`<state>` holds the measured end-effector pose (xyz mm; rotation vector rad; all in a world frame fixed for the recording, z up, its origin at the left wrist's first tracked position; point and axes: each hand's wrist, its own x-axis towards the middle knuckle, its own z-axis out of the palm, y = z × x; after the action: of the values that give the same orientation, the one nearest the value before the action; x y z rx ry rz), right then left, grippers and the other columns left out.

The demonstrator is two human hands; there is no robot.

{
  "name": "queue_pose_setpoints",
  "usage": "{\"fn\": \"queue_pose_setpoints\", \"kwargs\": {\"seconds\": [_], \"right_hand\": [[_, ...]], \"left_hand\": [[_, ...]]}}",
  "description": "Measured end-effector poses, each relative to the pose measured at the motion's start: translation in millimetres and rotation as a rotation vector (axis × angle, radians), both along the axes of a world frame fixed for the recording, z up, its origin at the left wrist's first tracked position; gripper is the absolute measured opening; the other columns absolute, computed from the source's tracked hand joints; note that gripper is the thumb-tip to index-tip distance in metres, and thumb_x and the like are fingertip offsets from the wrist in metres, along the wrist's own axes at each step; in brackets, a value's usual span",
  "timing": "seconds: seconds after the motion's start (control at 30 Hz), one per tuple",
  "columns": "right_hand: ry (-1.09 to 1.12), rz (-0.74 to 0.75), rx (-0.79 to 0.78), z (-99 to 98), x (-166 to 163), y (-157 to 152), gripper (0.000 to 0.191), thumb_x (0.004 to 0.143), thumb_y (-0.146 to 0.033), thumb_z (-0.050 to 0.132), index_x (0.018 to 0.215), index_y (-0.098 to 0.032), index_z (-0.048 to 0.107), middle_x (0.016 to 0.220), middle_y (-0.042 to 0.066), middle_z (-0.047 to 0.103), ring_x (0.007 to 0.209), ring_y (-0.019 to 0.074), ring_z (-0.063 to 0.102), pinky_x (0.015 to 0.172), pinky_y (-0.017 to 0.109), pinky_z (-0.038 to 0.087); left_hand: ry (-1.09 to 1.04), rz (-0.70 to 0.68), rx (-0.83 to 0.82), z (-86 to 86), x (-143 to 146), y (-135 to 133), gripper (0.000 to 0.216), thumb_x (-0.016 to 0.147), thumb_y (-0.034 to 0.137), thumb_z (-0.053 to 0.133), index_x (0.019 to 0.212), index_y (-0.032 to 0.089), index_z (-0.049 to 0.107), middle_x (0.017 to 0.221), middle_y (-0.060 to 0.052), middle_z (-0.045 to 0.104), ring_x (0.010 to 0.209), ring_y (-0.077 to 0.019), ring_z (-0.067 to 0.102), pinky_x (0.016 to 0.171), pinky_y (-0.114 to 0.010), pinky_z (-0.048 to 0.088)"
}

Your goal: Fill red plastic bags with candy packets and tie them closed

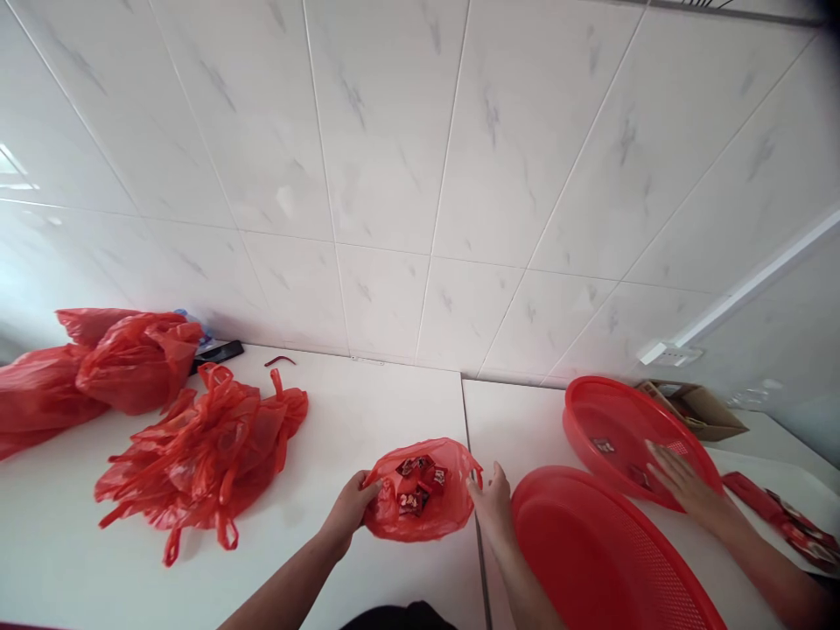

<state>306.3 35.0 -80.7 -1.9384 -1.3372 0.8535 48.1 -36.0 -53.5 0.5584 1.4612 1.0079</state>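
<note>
A red plastic bag [387, 523] is spread with its mouth facing up, and several small dark-red printed packets [412, 502] lie inside. My left hand [354, 507] pinches the bag's left rim between thumb and fingers. On the opposite side, my right hand [492, 499] has its thumb at the rim by a handle loop, closed on the plastic. Just right of that hand stands a large red plastic basket [584, 534] with perforated sides.
Another person's hand [675, 477] reaches into a second red basket [610, 411] holding a few packets. At left lie a heap of red bags [216, 455] and filled red bags [137, 359]. A black phone [220, 353], a cardboard box [702, 411] and a white tray [754, 468] rest near the tiled wall.
</note>
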Motion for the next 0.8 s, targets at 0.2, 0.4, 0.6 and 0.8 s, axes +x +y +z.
{"fn": "queue_pose_setpoints", "kwargs": {"seconds": [0.2, 0.4, 0.6, 0.8], "right_hand": [[0.064, 0.172, 0.006, 35.6, 0, 7, 0.03, 0.072, -0.051, 0.055, 0.061, -0.023, 0.053, 0.058, -0.002, 0.058, 0.059, 0.0176, 0.054, 0.057, 0.028, 0.039], [0.415, 0.159, 0.174, 100.4, 3, 6, 0.032, 0.073, -0.052, 0.065, 0.083, -0.022, 0.062, 0.085, 0.003, 0.067, 0.082, 0.0204, 0.06, 0.073, 0.03, 0.045], [1.023, 0.204, 0.113, 111.0, -10, -1, 0.031, 0.073, -0.048, 0.072, 0.074, -0.023, 0.055, 0.084, 0.001, 0.067, 0.085, 0.0166, 0.06, 0.079, 0.031, 0.046], [1.182, 0.07, 0.068, 111.5, -31, -5, 0.042, 0.085, -0.053, 0.058, 0.063, -0.021, 0.042, 0.047, -0.01, 0.031, 0.043, 0.006, 0.022, 0.042, 0.021, 0.025]], "left_hand": [[0.109, 0.03, 0.099, 23.2, -14, 8, 0.033, 0.069, 0.043, 0.067, 0.087, 0.018, 0.059, 0.071, 0.0, 0.063, 0.061, -0.0146, 0.058, 0.061, -0.028, 0.047], [0.342, 0.074, 0.271, 61.1, -39, 25, 0.016, 0.07, 0.034, 0.062, 0.077, 0.02, 0.06, 0.067, 0.003, 0.058, 0.063, -0.014, 0.052, 0.059, -0.025, 0.041], [0.566, -0.041, 0.346, 102.1, -30, 24, 0.016, 0.071, 0.031, 0.06, 0.082, 0.021, 0.063, 0.069, 0.002, 0.057, 0.064, -0.0149, 0.051, 0.06, -0.026, 0.04], [0.36, -0.102, 0.392, 115.8, -19, 20, 0.031, 0.071, 0.025, 0.06, 0.101, 0.02, 0.06, 0.084, 0.0, 0.06, 0.07, -0.0137, 0.053, 0.064, -0.026, 0.044]]}}
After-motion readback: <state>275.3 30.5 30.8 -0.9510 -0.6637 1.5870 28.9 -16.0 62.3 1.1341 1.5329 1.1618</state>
